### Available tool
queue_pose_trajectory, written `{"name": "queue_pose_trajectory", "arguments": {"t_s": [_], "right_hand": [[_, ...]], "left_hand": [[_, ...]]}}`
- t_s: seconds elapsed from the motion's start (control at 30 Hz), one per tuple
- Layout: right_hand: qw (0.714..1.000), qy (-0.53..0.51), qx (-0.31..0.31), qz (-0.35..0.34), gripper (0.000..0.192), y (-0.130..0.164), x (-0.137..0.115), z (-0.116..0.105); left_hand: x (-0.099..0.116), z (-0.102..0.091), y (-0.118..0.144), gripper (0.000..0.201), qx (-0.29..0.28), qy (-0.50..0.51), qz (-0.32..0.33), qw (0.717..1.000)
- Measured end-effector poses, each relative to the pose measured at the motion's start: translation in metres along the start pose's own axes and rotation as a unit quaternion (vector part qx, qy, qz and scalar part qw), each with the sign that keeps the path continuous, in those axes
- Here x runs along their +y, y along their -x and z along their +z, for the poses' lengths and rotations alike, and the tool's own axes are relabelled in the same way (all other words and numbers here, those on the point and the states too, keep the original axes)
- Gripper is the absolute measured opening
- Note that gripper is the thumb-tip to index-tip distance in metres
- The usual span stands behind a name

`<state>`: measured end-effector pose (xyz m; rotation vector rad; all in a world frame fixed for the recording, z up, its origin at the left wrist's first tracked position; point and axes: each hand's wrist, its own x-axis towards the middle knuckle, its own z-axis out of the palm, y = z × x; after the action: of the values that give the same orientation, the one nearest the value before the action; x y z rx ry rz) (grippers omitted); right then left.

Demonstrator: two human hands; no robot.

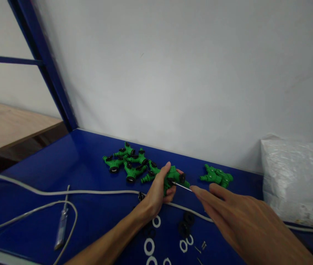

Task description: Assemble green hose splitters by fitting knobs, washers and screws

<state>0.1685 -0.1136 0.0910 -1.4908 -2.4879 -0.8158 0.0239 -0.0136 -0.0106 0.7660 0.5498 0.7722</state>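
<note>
Gripping a green plastic hose splitter, the left hand has its fingers closed around the fitting's body and holds it just above the blue counter, near the white back wall. The right hand reaches in from the lower right with its fingers pinched on a thin metal tool, a slim shaft whose tip touches the black part of the held splitter; the rest of the tool is hidden in the hand.

Just left of the held fitting lies a pile of green splitters with black knobs, and to the right a separate green splitter rests beside the wall. A grey cable runs across the counter and passes under the left hand. White ring washers and black rubber rings lie scattered in front of the hands, with a few small screws near them. A screwdriver with a clear handle lies on the counter at the left, and a white plastic bag sits at the far right
</note>
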Motion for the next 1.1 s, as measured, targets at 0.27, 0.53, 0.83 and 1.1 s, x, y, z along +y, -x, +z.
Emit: {"name": "queue_pose_trajectory", "arguments": {"t_s": [0.27, 0.53, 0.83, 1.1], "right_hand": [[1.000, 0.019, -0.004, -0.011, 0.047, 0.001, 0.000, 0.001], [0.994, 0.083, -0.064, -0.028, 0.052, -0.018, -0.016, -0.012], [0.981, 0.141, -0.098, -0.094, 0.034, -0.040, -0.019, -0.011], [0.988, 0.085, -0.072, -0.110, 0.019, -0.053, -0.015, -0.013]], "left_hand": [[0.001, 0.002, 0.000, 0.056, 0.007, -0.006, -0.001, 1.000], [0.000, -0.003, -0.003, 0.058, 0.066, -0.008, 0.025, 0.998], [0.004, -0.007, -0.005, 0.053, 0.063, 0.063, 0.024, 0.996], [0.007, -0.006, -0.006, 0.054, 0.086, 0.052, 0.038, 0.994]]}}
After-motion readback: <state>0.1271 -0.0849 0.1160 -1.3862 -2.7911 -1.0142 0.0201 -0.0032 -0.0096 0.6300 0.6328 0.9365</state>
